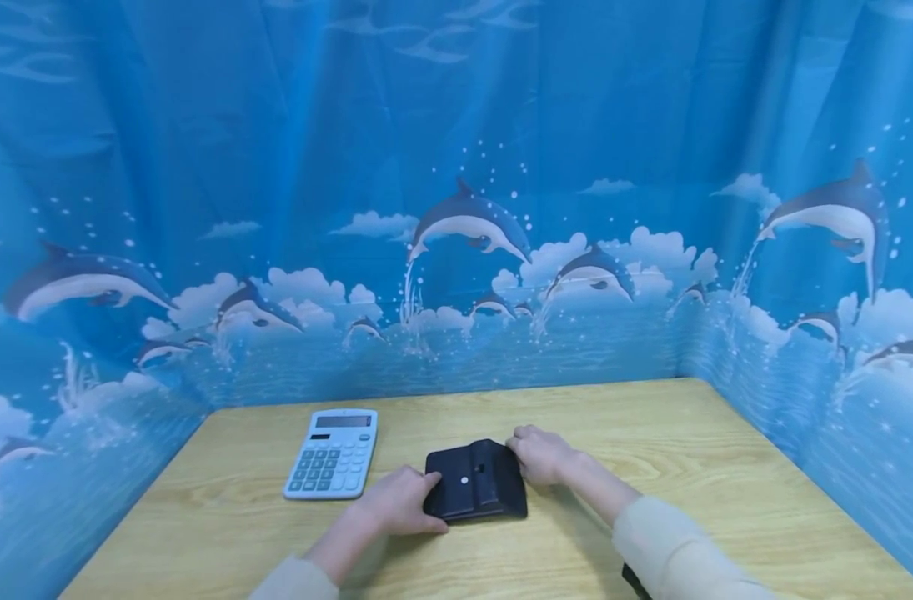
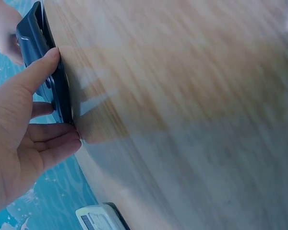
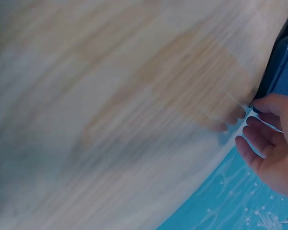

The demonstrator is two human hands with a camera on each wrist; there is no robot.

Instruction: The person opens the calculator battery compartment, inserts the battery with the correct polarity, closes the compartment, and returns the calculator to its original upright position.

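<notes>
A black wallet (image 1: 450, 483) with a pale round snap and a raised flap lies on the wooden table between both hands. My left hand (image 1: 405, 502) grips its left side; in the left wrist view the thumb (image 2: 45, 67) crosses its face and the fingers are at its edge. At the wallet's right edge is my right hand (image 1: 540, 455). The right wrist view has that hand (image 3: 273, 148) pinching a corner of the wallet (image 3: 284, 64) between thumb and forefinger, its other fingers loosely bent. Most of the wallet is outside that view.
A light blue calculator (image 1: 333, 455) lies left of the wallet, partly visible in the left wrist view too. Some dark object (image 1: 633, 581) shows beneath the right sleeve. A blue dolphin-print curtain (image 1: 456, 208) encloses the table's (image 1: 651, 417) back and sides.
</notes>
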